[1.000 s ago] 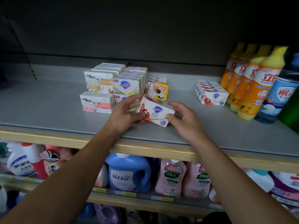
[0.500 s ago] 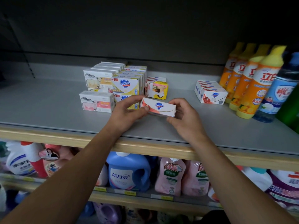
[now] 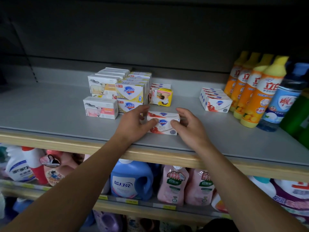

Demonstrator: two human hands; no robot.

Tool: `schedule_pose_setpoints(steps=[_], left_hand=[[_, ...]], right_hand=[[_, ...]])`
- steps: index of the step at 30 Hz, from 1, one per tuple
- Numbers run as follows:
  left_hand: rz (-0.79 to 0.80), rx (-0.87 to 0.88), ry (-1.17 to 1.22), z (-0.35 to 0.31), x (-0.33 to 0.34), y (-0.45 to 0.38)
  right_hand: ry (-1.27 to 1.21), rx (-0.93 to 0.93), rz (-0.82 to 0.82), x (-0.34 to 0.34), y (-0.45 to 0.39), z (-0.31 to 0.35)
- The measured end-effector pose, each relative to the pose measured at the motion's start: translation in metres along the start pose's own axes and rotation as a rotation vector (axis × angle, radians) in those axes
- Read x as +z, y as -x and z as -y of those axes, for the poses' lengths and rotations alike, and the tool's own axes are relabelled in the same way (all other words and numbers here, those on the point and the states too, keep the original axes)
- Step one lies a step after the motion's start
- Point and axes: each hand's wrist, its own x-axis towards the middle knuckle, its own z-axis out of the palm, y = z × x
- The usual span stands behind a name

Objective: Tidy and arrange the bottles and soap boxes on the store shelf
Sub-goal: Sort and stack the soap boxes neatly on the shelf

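A white and red Safeguard soap box (image 3: 164, 123) stands on its long side on the grey shelf (image 3: 50, 114), near the front edge. My left hand (image 3: 133, 121) grips its left end, thumb on the front face and fingers behind. My right hand (image 3: 189, 126) holds the right end the same way. Behind it to the left are stacked sheep-print soap boxes (image 3: 100, 87), one single sheep-print box (image 3: 100, 108) and yellow Safeguard boxes (image 3: 130, 91). A row of matching white and red boxes (image 3: 215, 101) lies to the right.
A torn yellow box (image 3: 161, 96) sits just behind my hands. Orange dish-soap bottles (image 3: 260, 91), a blue bottle (image 3: 280, 101) and a green bottle (image 3: 299, 114) line the right end. Detergent jugs and pink pouches (image 3: 172, 185) fill the lower shelf.
The soap box was tilted in the air between my hands. It has turned level and come down onto the shelf, front face toward me, both hands still on it.
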Motion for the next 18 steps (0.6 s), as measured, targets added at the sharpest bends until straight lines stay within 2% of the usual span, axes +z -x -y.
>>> schedule_pose_setpoints(steps=[4, 7, 10, 13, 18], left_hand=[[-0.039, 0.122, -0.076, -0.007, 0.002, 0.001], [0.003, 0.257, -0.228, -0.018, 0.009, -0.002], [0.082, 0.296, -0.349, -0.031, 0.02, -0.01], [0.111, 0.326, -0.361, -0.046, 0.033, -0.018], [0.113, 0.402, -0.334, -0.082, 0.071, -0.037]], right_hand=[[0.201, 0.012, -0.051, -0.039, 0.006, -0.009], [0.484, 0.056, -0.062, -0.088, 0.01, -0.024], [0.743, 0.154, -0.014, -0.133, 0.014, -0.04], [0.942, 0.217, 0.11, -0.152, 0.021, -0.057], [0.975, 0.217, 0.125, -0.149, 0.024, -0.07]])
